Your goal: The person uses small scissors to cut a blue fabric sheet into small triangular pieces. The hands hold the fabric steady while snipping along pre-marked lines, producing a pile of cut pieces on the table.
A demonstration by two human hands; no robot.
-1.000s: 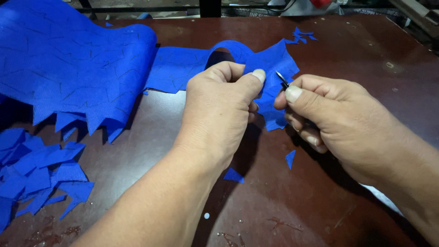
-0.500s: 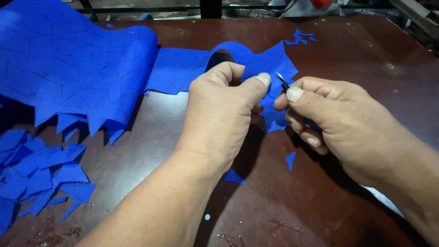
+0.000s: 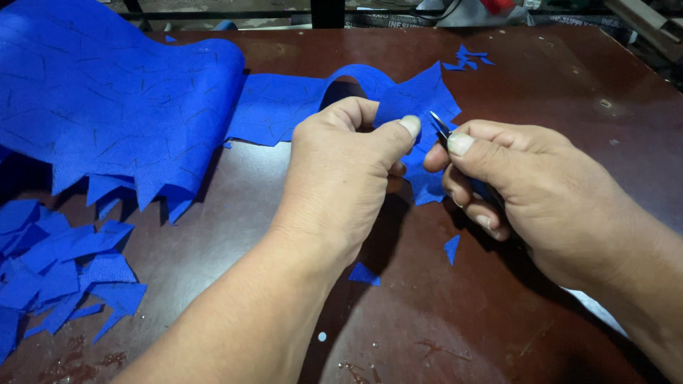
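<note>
My left hand pinches the end of a long blue fabric strip between thumb and fingers, lifted slightly off the dark brown table. My right hand grips a small cutting tool whose metal tip touches the fabric edge just right of my left thumb. The strip runs left into a wide blue fabric sheet marked with thin cut lines and a jagged lower edge.
A pile of cut blue pieces lies at the table's left front. Small blue scraps sit under my hands, and more scraps lie at the far side. A white object shows beneath my right wrist.
My left thumb has shifted slightly right along the fabric edge toward the blade. Both hands otherwise stay in place.
</note>
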